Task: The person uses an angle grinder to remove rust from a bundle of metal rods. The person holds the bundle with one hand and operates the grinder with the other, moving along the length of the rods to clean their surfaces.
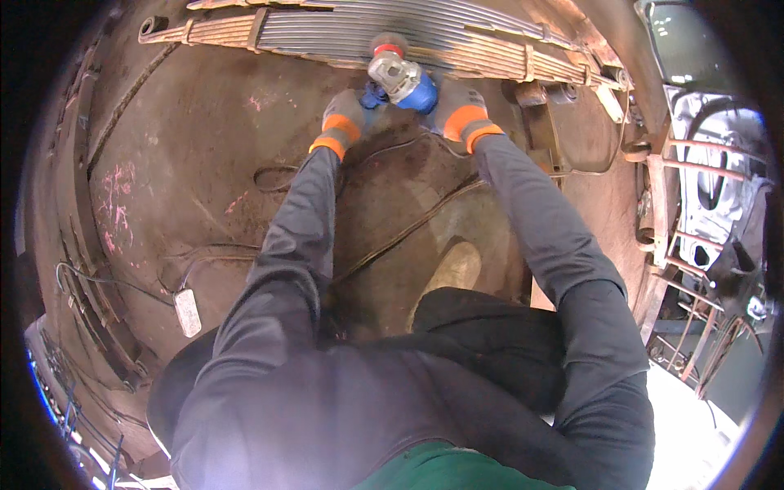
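Both my hands are in grey gloves with orange cuffs. An angle grinder [398, 76] with a grey metal head and blue body is held out in front of me. My left hand [343, 113] is closed round its blue side handle, and my right hand [462, 109] grips the body, its fingers partly hidden. The grinder's round attachment [389, 42], with a red part beneath it, is blurred and lies over the near side of a leaf spring pack [327, 34]. Mid-length, the spring leaves look bare grey; towards both ends they are rusty brown.
A power strip [187, 313] lies on the brown floor [212, 188] at the left. Long leaf springs [94, 245] run down the left side. A rusty metal frame [657, 196] and a silver panel [709, 180] stand at the right. Cables cross the floor near my shoe [459, 265].
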Tool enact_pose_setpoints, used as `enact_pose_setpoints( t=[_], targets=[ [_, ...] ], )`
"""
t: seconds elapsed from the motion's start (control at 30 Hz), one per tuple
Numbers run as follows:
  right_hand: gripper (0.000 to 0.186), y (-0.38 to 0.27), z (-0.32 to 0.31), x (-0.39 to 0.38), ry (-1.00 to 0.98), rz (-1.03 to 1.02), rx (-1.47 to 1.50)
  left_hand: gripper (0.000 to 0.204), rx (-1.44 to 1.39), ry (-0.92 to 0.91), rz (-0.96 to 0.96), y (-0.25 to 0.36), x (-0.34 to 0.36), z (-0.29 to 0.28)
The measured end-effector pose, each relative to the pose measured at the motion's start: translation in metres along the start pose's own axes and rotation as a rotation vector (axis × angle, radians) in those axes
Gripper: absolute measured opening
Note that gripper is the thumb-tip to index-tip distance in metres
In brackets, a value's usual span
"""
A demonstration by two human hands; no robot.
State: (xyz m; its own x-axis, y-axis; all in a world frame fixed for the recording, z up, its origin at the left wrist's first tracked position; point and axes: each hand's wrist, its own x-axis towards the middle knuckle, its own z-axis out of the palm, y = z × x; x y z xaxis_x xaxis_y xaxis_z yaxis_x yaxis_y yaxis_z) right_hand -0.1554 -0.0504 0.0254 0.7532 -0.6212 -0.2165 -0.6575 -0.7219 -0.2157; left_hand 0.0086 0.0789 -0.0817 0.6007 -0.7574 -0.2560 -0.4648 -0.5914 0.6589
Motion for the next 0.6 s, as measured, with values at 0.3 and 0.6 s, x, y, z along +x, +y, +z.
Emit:
enact_pose_setpoints(
  t=[0.3, 0.6],
  targets=[
    [0.063, 0.061, -0.015, -0.030, -0.004, 0.116, 0.060, 0.060, 0.013, -0.014, 0.051, 0.053, 0.003, 0.050],
    [0.076, 0.084, -0.019, -0.040, -0.024, 0.144, 0.094, 0.056, -0.007, -0.031, 0.100, 0.075, -0.002, 0.063]
  ],
)
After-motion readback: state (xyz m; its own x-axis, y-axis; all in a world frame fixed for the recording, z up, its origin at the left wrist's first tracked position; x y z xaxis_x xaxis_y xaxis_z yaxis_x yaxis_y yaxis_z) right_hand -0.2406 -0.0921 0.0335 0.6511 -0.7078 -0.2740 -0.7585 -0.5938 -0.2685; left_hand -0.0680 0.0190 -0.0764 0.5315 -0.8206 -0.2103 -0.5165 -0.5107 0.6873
